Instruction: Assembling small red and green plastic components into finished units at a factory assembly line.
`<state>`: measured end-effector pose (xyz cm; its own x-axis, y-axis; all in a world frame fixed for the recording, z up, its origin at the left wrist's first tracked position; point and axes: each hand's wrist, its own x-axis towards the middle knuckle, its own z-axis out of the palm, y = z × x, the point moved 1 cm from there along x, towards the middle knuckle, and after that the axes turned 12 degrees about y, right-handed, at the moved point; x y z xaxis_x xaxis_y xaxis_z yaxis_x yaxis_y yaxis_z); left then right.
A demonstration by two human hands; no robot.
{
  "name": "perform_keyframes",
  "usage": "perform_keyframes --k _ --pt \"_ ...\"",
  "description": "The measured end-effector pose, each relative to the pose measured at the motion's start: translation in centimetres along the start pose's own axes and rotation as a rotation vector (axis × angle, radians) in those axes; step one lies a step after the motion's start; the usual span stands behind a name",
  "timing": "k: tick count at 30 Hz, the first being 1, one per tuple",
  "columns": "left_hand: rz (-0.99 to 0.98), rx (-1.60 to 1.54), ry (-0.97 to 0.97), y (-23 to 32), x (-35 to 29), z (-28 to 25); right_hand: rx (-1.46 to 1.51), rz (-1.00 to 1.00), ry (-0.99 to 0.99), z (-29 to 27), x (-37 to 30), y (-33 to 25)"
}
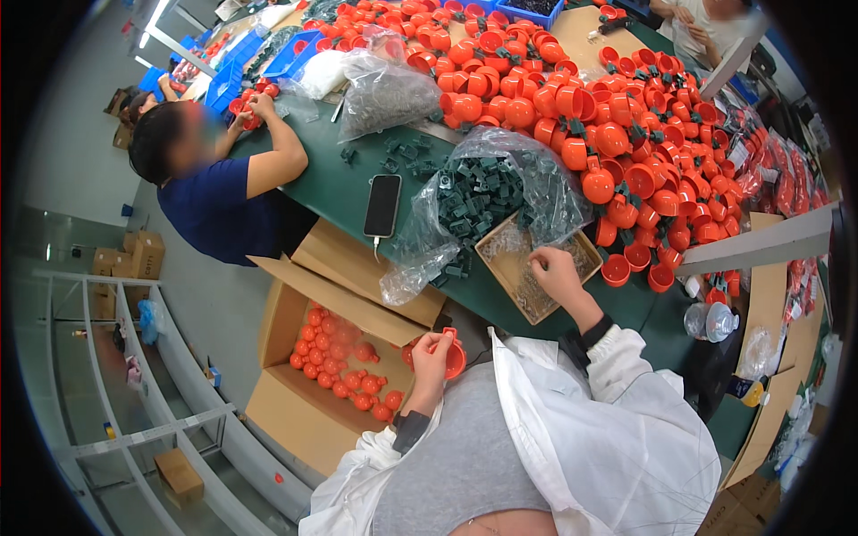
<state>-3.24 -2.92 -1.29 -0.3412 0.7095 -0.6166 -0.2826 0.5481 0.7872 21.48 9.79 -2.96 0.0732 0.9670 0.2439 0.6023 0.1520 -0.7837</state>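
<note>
My left hand is closed around a red plastic cup in front of my body, beside the open carton. My right hand reaches into a shallow cardboard tray that holds small clear pieces. Its fingers are curled together over those pieces, and whatever they pinch is too small to see. Just beyond the tray, a torn clear bag spills dark green plastic clips onto the green table.
A large heap of red cups with green clips covers the table's far right side. At my left stands an open carton with red cups. A phone with a cable lies near the edge. Another person works at the left.
</note>
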Motion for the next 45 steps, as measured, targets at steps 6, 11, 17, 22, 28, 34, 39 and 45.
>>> perform_keyframes --k 6,11,17,22,28,34,39,45 --pt "-0.01 -0.026 0.016 1.2 -0.7 1.0 -0.312 -0.024 -0.13 1.9 0.1 -0.4" --pt "-0.044 -0.053 0.042 0.4 -0.5 0.4 -0.378 -0.065 -0.126 1.9 0.8 0.0" --pt "-0.012 0.052 -0.034 0.4 -0.1 1.0 -0.515 -0.149 -0.212 2.2 1.9 -0.5" --pt "0.06 0.173 -0.195 1.8 0.3 2.9 -0.175 -0.059 -0.087 0.8 2.5 -1.0" --pt "0.229 0.324 -0.37 2.5 2.9 5.3 0.208 0.084 -0.319 -1.0 1.3 -5.2" --pt "0.053 0.205 -0.251 1.8 4.5 4.4 -0.41 -0.121 -0.103 3.1 0.7 -6.2" --pt "-0.007 0.013 -0.126 0.6 3.7 0.2 -0.6 -0.858 -0.183 9.8 -0.1 -7.7" --pt "-0.111 -0.057 -0.058 0.3 1.7 -1.9 -0.801 -0.952 -0.437 12.0 0.5 -5.3"
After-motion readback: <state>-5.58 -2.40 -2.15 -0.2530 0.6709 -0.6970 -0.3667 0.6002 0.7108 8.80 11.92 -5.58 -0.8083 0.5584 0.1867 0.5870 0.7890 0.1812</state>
